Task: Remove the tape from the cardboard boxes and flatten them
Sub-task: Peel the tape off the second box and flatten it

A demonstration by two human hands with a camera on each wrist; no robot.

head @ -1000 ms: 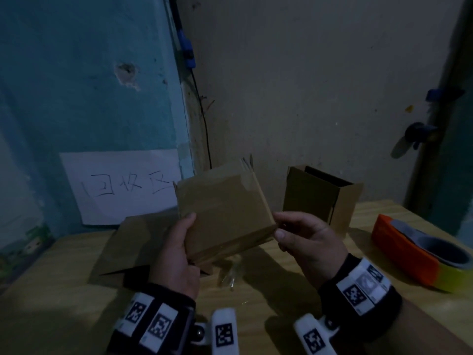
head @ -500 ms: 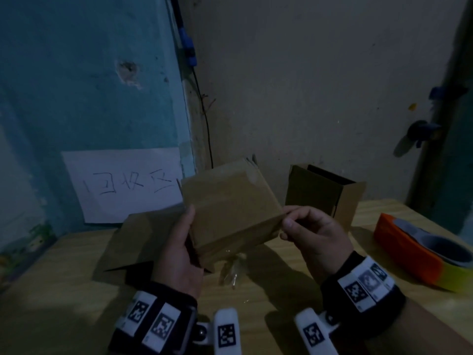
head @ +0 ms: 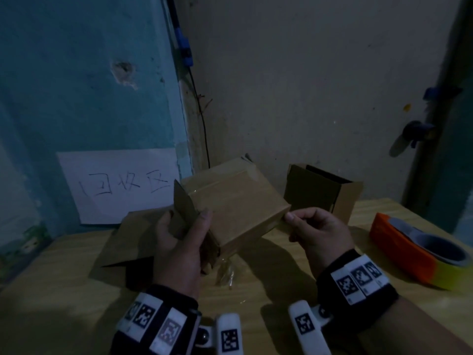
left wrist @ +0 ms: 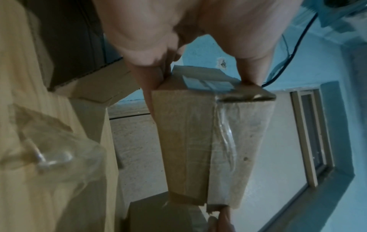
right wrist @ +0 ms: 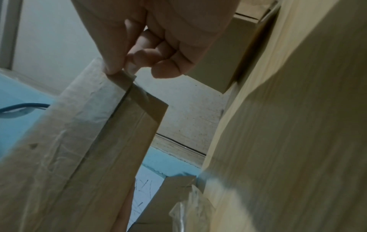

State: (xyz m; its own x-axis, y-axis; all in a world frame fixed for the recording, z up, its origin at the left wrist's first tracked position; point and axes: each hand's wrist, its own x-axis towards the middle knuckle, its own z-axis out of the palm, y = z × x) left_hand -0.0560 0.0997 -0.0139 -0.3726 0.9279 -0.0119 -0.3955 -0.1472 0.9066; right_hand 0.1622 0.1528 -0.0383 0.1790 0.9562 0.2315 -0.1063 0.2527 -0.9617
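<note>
The cardboard box (head: 235, 211) is matt brown corrugated board, its faces partly covered with glossy, wrinkled clear tape (left wrist: 224, 135). Below the left hand's (head: 179, 247) grip a crumpled wad of shiny clear tape (head: 226, 272) lies on the counter (head: 64, 290), a pale wood with visible grain and a smooth finish.

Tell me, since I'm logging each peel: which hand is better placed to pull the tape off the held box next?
Right. The right hand already pinches the tape end at the box corner, while the left hand holds the box's other side steady.
</note>
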